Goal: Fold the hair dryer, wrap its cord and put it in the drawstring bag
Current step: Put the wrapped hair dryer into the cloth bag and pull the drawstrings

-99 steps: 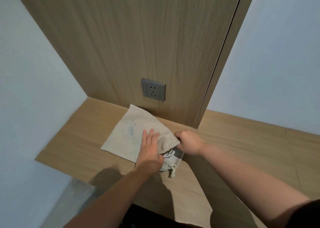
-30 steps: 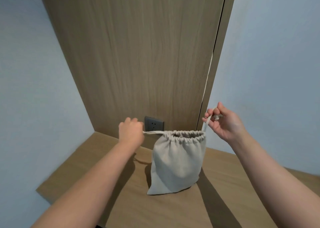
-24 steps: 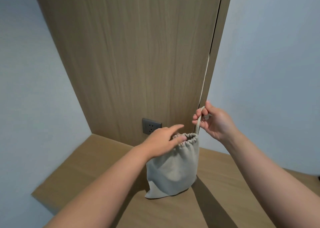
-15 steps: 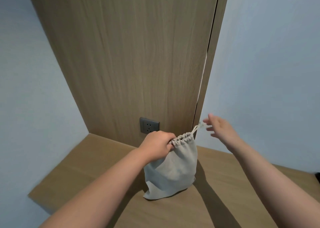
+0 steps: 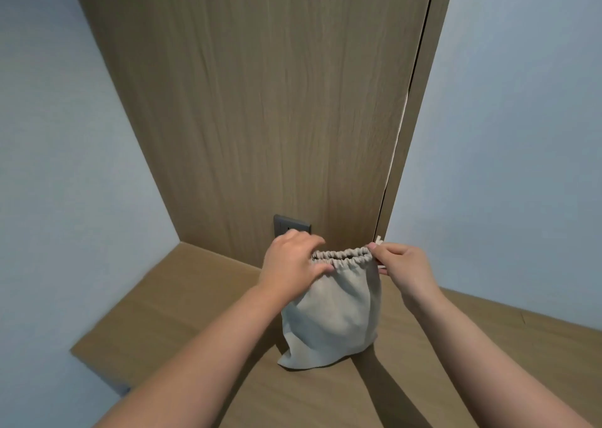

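Observation:
A beige cloth drawstring bag [image 5: 332, 310] stands upright on the wooden counter [image 5: 195, 300], bulging with something inside; the hair dryer itself is hidden. Its gathered mouth [image 5: 343, 254] is puckered and partly spread between my hands. My left hand [image 5: 293, 265] grips the left end of the gathered rim, fingers curled over it. My right hand [image 5: 402, 265] pinches the right end of the rim, where a short end of the drawstring [image 5: 378, 240] sticks up.
A grey wall socket [image 5: 286, 225] sits in the wooden panel just behind my left hand. A pale wall closes the left side and another the right. The counter's front-left edge [image 5: 97, 365] drops off near my left forearm.
My right hand, which had let the drawstring go and hung open, has come back and pinched the bag's right rim. The mouth is wider now than half a second ago. My left hand keeps its grip.

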